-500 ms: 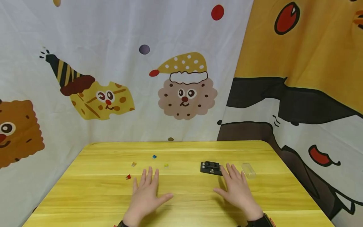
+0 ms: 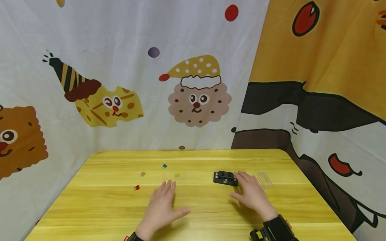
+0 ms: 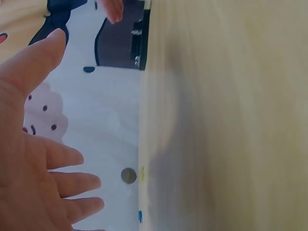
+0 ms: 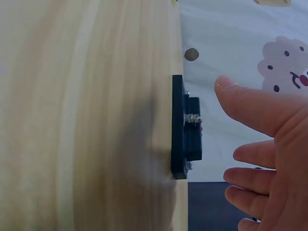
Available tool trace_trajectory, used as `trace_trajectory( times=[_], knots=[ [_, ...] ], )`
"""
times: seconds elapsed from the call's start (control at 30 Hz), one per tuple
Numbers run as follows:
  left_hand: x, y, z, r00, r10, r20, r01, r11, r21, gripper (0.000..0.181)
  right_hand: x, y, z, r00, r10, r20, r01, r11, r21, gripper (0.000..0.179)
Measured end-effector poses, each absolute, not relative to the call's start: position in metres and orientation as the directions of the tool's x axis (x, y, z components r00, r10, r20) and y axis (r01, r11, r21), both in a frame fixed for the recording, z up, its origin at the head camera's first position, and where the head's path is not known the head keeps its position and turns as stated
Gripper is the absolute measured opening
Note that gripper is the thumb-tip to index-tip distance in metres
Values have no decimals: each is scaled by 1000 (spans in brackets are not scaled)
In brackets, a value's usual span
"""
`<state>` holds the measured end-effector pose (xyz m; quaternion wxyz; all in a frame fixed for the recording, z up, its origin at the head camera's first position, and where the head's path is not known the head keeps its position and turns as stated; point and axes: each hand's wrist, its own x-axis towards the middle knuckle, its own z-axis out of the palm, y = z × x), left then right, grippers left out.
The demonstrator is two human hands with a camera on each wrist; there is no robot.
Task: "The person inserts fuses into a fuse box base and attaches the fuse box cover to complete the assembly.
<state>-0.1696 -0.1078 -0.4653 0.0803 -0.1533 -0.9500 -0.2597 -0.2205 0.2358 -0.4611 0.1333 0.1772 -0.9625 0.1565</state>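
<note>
My left hand (image 2: 160, 208) hovers over the middle of the table with its fingers spread and nothing in it. Beyond its fingertips lie small blade fuses: a red one (image 2: 137, 187), a tan one (image 2: 142, 174), a blue one (image 2: 164, 166) and a yellow one (image 2: 177, 175). On the right, a black fuse block (image 2: 225, 179) with metal screw terminals lies flat. My right hand (image 2: 252, 194) is above the table, its fingertips overlapping the block's right end in the head view. In the right wrist view, a gap shows between thumb and fuse block (image 4: 179, 127).
A clear plastic cover (image 2: 264, 180) lies right of the fuse block, partly behind the right hand's fingers. The wooden table (image 2: 193, 224) ends at a cartoon-printed curtain (image 2: 193, 137). Each wrist wears a black strap, such as the right strap (image 2: 278, 227).
My left hand has shifted a little to the right and its fingers have drawn closer together. The right hand's fingers have bent slightly downward beside the fuse block. The fuses have stayed put.
</note>
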Motion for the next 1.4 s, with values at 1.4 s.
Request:
trace_trajectory(
  times=[1.4],
  knots=[
    [-214,-69,-464,-909,398,124,395,723,567,92,-285,238,-476,-952,-282,122,-307,898,-315,52]
  ],
)
